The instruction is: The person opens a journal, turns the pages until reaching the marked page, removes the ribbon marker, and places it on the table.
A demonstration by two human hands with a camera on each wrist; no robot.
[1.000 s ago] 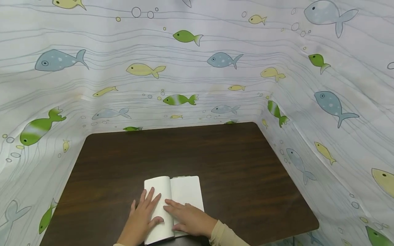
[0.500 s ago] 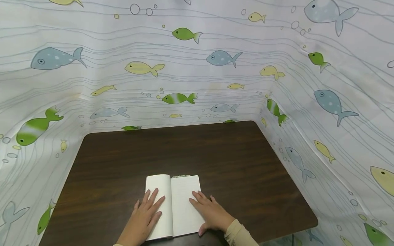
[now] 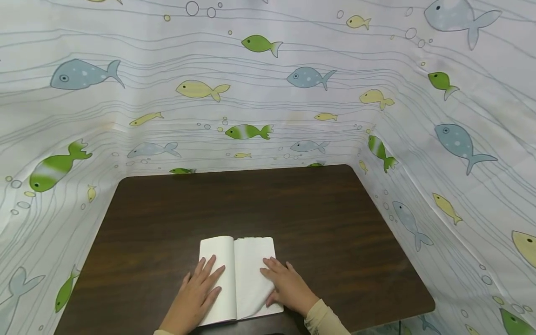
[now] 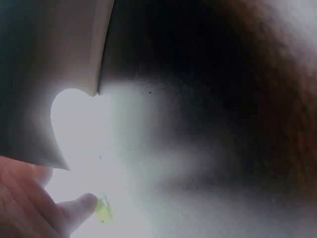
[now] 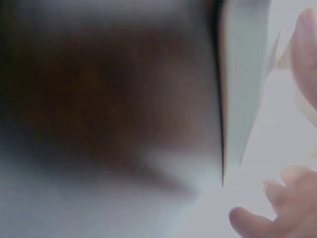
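Observation:
A notebook (image 3: 226, 253) with white pages lies spread on the dark table, near its front edge. My left hand (image 3: 193, 298) rests on the left page, fingers straight and spread, thumb toward the spine. On the right side, the top page (image 3: 250, 270) bends up at its near outer corner, with another white sheet beneath. My right hand (image 3: 290, 286) holds that page by its outer edge, fingertips on top and thumb at the raised corner. In the right wrist view, the thumb (image 5: 306, 52) and bent fingers (image 5: 285, 208) show beside bright, washed-out sheets.
The brown wooden table (image 3: 251, 200) extends beyond the notebook toward the back and to both sides. White fabric (image 3: 268, 107) printed with fish and wavy lines encloses it at the back, left and right.
My right hand has moved from near the spine to the right page's outer edge, and that page's near corner has lifted. My left hand stays on the left page.

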